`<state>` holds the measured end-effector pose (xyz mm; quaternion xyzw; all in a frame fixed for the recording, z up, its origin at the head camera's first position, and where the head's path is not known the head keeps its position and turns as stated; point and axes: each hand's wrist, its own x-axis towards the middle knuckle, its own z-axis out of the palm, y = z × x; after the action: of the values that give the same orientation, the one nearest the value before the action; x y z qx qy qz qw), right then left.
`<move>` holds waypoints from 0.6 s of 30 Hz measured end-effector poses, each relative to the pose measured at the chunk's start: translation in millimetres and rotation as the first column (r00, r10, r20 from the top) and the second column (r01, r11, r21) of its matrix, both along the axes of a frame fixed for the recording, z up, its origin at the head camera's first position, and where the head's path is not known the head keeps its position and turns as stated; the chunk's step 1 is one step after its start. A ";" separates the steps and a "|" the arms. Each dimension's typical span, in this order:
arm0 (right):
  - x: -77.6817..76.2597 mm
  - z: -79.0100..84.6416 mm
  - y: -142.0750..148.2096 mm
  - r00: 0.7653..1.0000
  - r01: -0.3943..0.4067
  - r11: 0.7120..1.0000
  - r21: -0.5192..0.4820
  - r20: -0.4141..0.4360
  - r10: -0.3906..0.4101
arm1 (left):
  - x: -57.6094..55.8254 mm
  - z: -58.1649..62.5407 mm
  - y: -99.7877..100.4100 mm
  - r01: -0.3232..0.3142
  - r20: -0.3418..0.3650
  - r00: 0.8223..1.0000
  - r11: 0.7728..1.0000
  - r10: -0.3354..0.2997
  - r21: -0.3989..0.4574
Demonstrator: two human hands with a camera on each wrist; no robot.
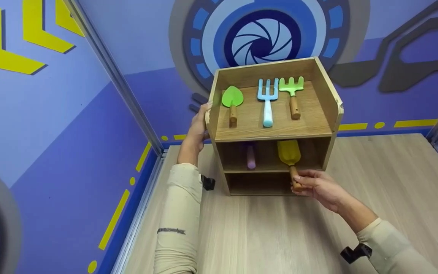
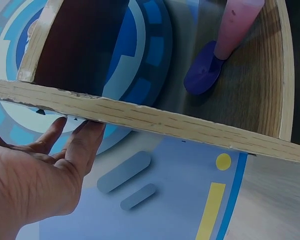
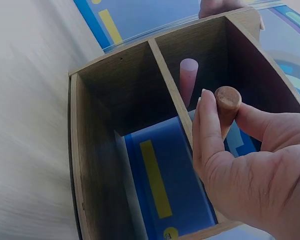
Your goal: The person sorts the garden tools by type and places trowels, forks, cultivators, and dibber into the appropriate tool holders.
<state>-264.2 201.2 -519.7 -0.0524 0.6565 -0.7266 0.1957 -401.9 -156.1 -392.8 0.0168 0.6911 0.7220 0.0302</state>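
Observation:
My right hand (image 1: 319, 188) pinches the wooden handle of a yellow toy shovel (image 1: 289, 152), its blade just inside the middle compartment of a small wooden shelf (image 1: 272, 135). Seen from the right wrist, the round handle end (image 3: 228, 97) sits between thumb and fingers. My left hand (image 1: 197, 127) rests against the shelf's left side, fingertips at the panel. A small spade with a pink handle (image 1: 251, 156) and purple blade (image 2: 202, 70) lies in the same compartment. On top lie a green leaf-shaped trowel (image 1: 232, 97), a blue fork (image 1: 267, 99) and a green rake (image 1: 293, 95).
The shelf stands on a light wood-grain table (image 1: 264, 232) close to a blue patterned wall (image 1: 150, 95). Another wall panel (image 1: 63, 133) rises on the left, with a metal strip (image 1: 143, 217) along its foot. A lower compartment (image 1: 261, 184) lies under the middle one.

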 end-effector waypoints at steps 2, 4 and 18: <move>-0.5 -0.2 0.2 1.000 0.013 1.000 0.011 -0.004 -0.013 | 0.2 0.1 -0.3 0.011 0.004 1.000 1.000 -0.011 -0.001; -1.1 -0.2 0.7 1.000 0.025 1.000 0.016 -0.002 -0.025 | 0.5 0.4 -0.9 0.018 0.008 1.000 1.000 -0.018 -0.004; -5.6 -0.3 -2.3 0.998 0.068 0.998 0.016 -0.003 -0.068 | 1.1 1.3 -0.2 0.015 0.012 1.000 1.000 -0.015 -0.014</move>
<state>-269.8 198.9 -520.0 -0.0296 0.6639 -0.7276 0.1703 -400.8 -156.4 -391.6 0.0175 0.6960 0.7167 0.0401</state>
